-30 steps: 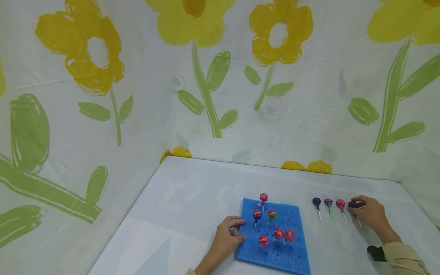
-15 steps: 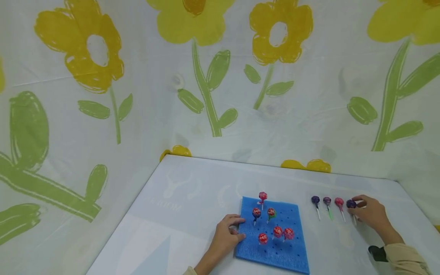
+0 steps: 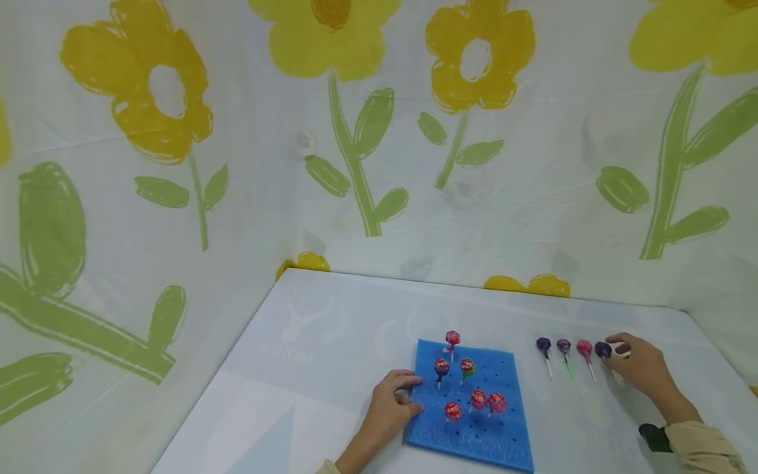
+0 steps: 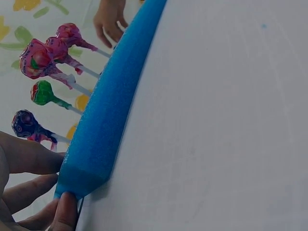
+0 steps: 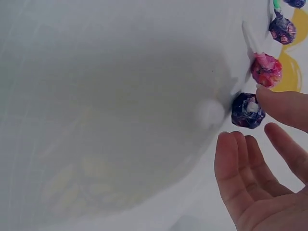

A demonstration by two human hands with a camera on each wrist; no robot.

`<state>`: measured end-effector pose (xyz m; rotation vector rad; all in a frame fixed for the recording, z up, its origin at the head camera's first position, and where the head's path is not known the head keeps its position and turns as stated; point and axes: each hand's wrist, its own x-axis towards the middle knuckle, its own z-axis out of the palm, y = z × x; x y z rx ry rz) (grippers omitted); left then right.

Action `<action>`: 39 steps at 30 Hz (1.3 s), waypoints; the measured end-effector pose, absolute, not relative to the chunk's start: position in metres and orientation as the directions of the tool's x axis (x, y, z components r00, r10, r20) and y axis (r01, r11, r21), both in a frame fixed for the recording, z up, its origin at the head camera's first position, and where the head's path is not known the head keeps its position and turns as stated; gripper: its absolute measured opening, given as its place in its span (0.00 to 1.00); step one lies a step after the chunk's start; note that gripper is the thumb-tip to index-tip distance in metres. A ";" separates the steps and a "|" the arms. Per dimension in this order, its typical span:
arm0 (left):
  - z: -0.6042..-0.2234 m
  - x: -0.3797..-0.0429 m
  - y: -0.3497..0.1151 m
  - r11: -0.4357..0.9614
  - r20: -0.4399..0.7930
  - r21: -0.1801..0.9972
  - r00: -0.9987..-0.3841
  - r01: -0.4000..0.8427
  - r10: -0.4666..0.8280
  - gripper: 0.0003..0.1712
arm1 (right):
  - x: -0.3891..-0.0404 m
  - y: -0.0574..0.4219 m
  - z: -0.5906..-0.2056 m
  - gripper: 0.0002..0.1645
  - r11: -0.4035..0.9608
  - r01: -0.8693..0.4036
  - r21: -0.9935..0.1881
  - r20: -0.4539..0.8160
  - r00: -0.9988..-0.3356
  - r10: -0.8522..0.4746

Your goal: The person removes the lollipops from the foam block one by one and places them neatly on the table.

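My left hand (image 3: 387, 408) holds the left edge of a blue foam board (image 3: 426, 431), its fingers and thumb right at the edge in the left wrist view. Several wrapped lollipops stand upright in the board, among them a green one (image 4: 43, 92) and a dark blue one (image 4: 25, 123). To the right, my right hand (image 3: 642, 368) is around a dark purple lollipop (image 5: 248, 110) at the end of a row on the table. Its thumb and fingers are spread apart, with the thumb tip right beside the candy. The lollipop's stick is barely visible.
Left of that purple one lie a pink lollipop (image 3: 584, 347), a purple lollipop with a green stick (image 3: 564, 346) and another dark purple lollipop (image 3: 543, 345). Small holes dot the board. A flower-printed cloth (image 3: 249, 197) rises behind the white table (image 3: 331, 368).
The purple lollipop's stick swung from slanting right to nearly upright, then its head went slightly down to the table. My right fingers have parted from it. The left hand stays put.
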<state>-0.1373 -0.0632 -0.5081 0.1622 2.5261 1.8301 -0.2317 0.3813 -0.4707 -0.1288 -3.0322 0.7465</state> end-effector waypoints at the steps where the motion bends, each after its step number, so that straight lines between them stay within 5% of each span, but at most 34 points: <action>1: -0.508 -0.137 -0.063 0.306 0.048 0.949 -0.994 0.075 0.095 0.22 | -0.231 0.381 -0.469 0.28 0.886 0.060 -0.459 0.004 -0.998 0.070; 19: -0.508 -0.136 -0.061 0.285 0.045 0.956 -0.994 0.073 0.103 0.22 | -0.223 0.370 -0.459 0.23 0.898 -0.128 -0.420 0.179 -0.982 -0.056; 39: -0.507 -0.137 -0.064 0.300 0.020 0.953 -0.995 0.049 0.099 0.22 | -0.192 0.315 -0.428 0.20 0.826 -0.238 -0.511 0.189 -0.969 -0.162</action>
